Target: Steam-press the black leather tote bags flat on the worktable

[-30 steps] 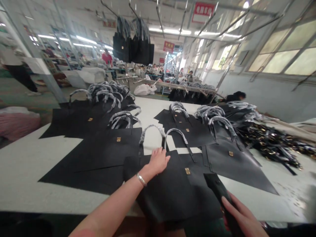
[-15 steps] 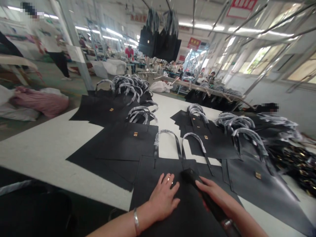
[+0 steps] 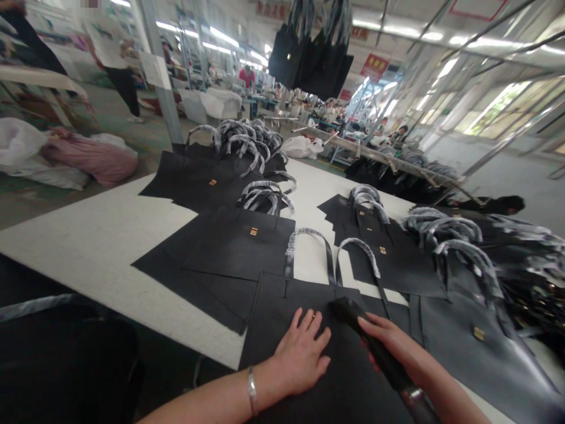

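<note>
A black bag panel [image 3: 273, 321] with two plastic-wrapped handles [image 3: 362, 247] lies at the table's near edge. My left hand [image 3: 304, 353] rests flat on it, fingers spread, a ring and a silver bracelet showing. In my right hand [image 3: 395, 338] is a black hand-held tool [image 3: 388, 365] with a wide head and a silver band near its lower end; its exact kind is unclear. The tool's head is at the bag's surface, below the right handle and to the right of my left fingers. Whether it touches the leather-like surface I cannot tell.
Black bags with gold emblems [image 3: 241, 238] overlap on the white table [image 3: 101, 227], left and right. Behind them stands a pile of wrapped handles [image 3: 247, 138]. More bags [image 3: 309, 59] hang overhead. A grey post [image 3: 161, 76] rises at the left; a person [image 3: 110, 47] stands beyond it.
The view has shifted, so the scene sits further right and the hanging bags higher. Both hands stay in nearly the same place on the bag, the tool still in the right one.
</note>
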A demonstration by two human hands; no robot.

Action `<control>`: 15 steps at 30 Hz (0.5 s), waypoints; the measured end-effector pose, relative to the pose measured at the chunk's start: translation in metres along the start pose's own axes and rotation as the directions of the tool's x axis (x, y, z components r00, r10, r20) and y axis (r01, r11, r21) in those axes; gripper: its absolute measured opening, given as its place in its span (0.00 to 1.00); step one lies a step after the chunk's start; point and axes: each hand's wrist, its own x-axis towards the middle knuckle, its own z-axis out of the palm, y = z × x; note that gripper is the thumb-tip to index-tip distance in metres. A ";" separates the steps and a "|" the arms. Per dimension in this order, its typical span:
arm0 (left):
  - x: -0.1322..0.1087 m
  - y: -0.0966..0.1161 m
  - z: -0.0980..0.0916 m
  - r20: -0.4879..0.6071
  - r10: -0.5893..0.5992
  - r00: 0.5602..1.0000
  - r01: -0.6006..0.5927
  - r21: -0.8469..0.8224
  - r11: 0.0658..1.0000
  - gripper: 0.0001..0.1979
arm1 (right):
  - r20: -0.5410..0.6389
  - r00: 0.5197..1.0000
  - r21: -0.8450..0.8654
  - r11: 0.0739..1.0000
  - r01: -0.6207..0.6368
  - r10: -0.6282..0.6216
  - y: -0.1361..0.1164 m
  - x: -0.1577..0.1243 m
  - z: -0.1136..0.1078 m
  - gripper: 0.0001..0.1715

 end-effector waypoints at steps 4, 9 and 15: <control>0.000 0.002 0.003 -0.021 -0.007 1.000 0.008 0.027 1.000 0.27 | -0.119 0.979 -0.029 0.986 0.166 -0.168 -0.022 0.004 0.011 0.29; -0.002 0.011 0.013 -0.090 0.058 0.994 -0.050 0.091 0.995 0.27 | 0.147 0.982 -0.085 0.988 0.132 -0.118 -0.030 -0.006 0.034 0.38; 0.004 0.014 0.040 -0.073 0.061 0.995 -0.056 0.068 0.996 0.21 | 0.413 0.908 -0.139 0.980 0.139 -0.070 -0.032 -0.003 0.066 0.37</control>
